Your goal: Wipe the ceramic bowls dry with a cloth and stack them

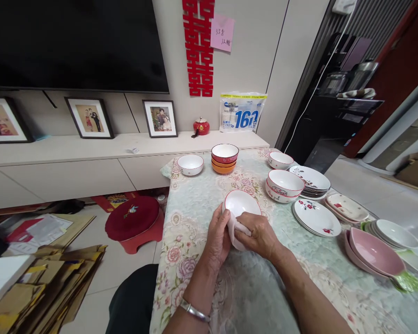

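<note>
1. My left hand (217,235) is gripping the near left side of a white bowl (243,202), its fingers closing around it and its thumb lying by the red rim.
2. My right hand (259,234) is clutching a white cloth (239,244), its fingers folding in tightly, right at the bowl's near edge.
3. The bowl is facing upward in front of me, over the flowered tablecloth (184,232); I cannot tell whether its base is touching the table.
4. I am wearing a silver bracelet (195,311) on my left wrist.
5. Beyond the bowl, a stack of red and orange bowls (224,160) is standing, with a single white bowl (190,165) sitting just left of it.
6. To the right, two nested bowls (284,185) are standing near a pile of flowered plates (316,217).
7. Farther right, pink dishes (376,254) are resting one inside the other.
</note>
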The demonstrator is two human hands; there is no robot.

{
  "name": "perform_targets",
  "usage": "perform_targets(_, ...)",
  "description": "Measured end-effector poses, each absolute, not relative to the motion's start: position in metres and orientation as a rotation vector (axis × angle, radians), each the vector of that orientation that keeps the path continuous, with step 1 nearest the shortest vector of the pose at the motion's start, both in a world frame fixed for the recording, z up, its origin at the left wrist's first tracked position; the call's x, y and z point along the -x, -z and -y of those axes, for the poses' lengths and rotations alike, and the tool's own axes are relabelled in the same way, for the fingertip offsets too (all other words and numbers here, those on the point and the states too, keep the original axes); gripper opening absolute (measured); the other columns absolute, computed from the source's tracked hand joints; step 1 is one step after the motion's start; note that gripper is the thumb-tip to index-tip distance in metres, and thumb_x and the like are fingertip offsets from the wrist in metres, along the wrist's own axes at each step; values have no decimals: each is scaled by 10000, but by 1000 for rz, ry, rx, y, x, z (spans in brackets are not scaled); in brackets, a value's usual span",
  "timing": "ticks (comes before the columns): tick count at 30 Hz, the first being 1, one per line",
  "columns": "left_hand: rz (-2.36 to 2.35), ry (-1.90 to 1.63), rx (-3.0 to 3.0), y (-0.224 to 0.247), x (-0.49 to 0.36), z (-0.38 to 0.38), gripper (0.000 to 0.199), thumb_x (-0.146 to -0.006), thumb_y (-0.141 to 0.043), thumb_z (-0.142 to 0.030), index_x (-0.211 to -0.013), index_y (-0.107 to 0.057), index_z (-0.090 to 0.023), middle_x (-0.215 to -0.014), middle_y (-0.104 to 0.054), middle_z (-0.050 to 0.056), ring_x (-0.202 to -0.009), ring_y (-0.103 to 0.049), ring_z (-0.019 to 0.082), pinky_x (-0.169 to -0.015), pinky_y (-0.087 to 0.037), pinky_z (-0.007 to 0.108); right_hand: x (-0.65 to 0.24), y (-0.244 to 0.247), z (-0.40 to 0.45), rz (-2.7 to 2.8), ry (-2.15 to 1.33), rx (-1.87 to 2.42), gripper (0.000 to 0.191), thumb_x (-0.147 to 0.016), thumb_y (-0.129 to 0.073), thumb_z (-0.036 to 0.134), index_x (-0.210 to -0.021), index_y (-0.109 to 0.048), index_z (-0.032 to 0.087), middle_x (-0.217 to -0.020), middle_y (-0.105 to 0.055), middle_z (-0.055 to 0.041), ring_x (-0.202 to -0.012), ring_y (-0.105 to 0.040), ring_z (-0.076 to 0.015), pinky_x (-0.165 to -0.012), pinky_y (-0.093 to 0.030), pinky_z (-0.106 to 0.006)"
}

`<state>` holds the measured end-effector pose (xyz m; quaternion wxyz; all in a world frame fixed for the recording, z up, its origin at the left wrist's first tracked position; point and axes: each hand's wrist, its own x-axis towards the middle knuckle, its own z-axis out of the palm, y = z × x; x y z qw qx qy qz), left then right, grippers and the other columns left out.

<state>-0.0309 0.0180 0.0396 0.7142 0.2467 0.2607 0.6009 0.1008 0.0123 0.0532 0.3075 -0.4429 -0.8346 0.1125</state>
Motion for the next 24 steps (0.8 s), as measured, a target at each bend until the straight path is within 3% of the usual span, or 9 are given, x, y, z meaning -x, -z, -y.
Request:
perform_targets(4, -596, -1298, -555, -39, 34, -18, 387, -793, -678, -379, -1124, -638, -182, -1004, -685, 43, -902, -637, 187, -812, -485, 281, -107, -66, -10, 2278, -556, 1173, 283, -922, -511, 299, -667, -481, 180, -667, -497, 34, -605, -441, -95, -583, -305, -225)
perform_targets(9, -704, -1248, -573, -35, 34, -17, 486, -760, -691, -418, -1186, -608, -199, -908, -662, 20, -758, -601, 156, -682, -494, 266, -113, -73, -10, 2234, -618, 1124, 295, -978, -402, 313, -739, -523, 188, -740, -530, 9, -666, -468, -129, -632, -362, -256)
perform_targets(13, -777, -1212, -623, -33, 31, -18, 496, -771, -668, -479, -1180, -604, -205, -1003, -663, 52, -822, -599, 181, -605, -482, 239, -118, -66, -15, 1892, -302, 1207, 249, -969, -410, 296, -965, -640, 200, -918, -589, -54, -868, -538, -196, -782, -424, -327)
perform_targets(16, -845, -1186, -652, -31, 31, -19, 506, -764, -662, -516, -1164, -616, -209, -1012, -669, 63, -824, -594, 190, -566, -466, 228, -120, -62, -18, 1709, 45, 1277, 287, -923, -484, 263, -1158, -645, 232, -1070, -577, -88, -1013, -518, -248, -902, -412, -411)
perform_targets(20, -847, -1188, -661, -29, 31, -19, 475, -765, -665, -510, -1140, -632, -220, -1045, -678, 75, -846, -615, 214, -630, -507, 279, -119, -61, -19, 1782, 280, 1376, 402, -855, -582, 259, -1253, -610, 214, -1191, -528, -131, -1059, -480, -301, -937, -393, -497)
perform_targets(24, -845, -1216, -682, -28, 29, -17, 478, -764, -690, -452, -1172, -615, -214, -1097, -687, 80, -935, -642, 233, -795, -522, 341, -118, -57, -20, 1996, 152, 1385, 272, -910, -483, 176, -1113, -664, 184, -1011, -565, -117, -928, -514, -241, -812, -466, -378)
